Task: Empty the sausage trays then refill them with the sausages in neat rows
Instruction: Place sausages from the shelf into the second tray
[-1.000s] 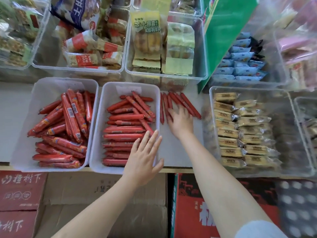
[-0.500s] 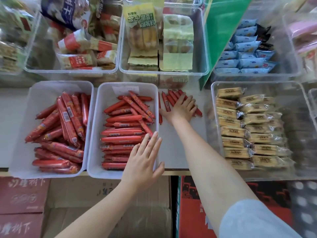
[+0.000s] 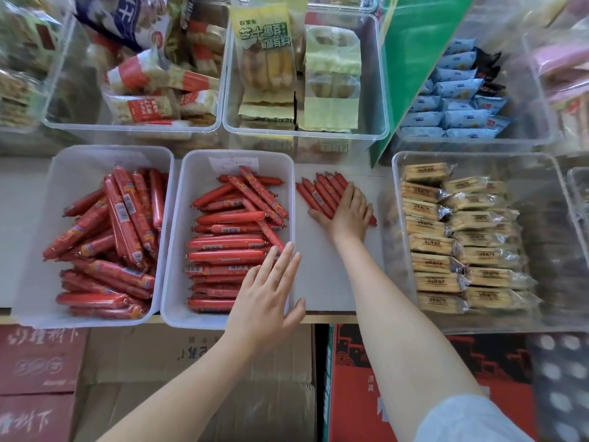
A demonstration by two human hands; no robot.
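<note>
Here the right hand (image 3: 349, 215) lies flat, fingers spread and unclenched, pressing down on a small batch of thin red plastic-wrapped sausages (image 3: 322, 194) set out on the bare white shelf surface (image 3: 322, 282), in the gap between the middle white plastic tray (image 3: 172, 282) and the clear plastic bin of tan wrapped biscuits (image 3: 398, 218). These loose sausages lie side by side, touching, their long axes slanting from the far left toward the near right, so they run partly under the palm and stick out beyond the fingertips on the far side. The left hand (image 3: 266, 303) rests open over the near right corner of the middle tray, fingers straight and holding nothing, fingertips just touching or hovering above the red sausages still piled in that tray (image 3: 229, 237); which of the two I cannot tell. That pile lies mostly crosswise, long axes left to right, with a few diagonal ones on top. The left white plastic tray (image 3: 35, 250) beside it holds a looser heap of larger red sausages (image 3: 111, 237), untouched. By my judgement emptying has barely begun, and the left hand is the nearer one to the next sausages to lift.
</note>
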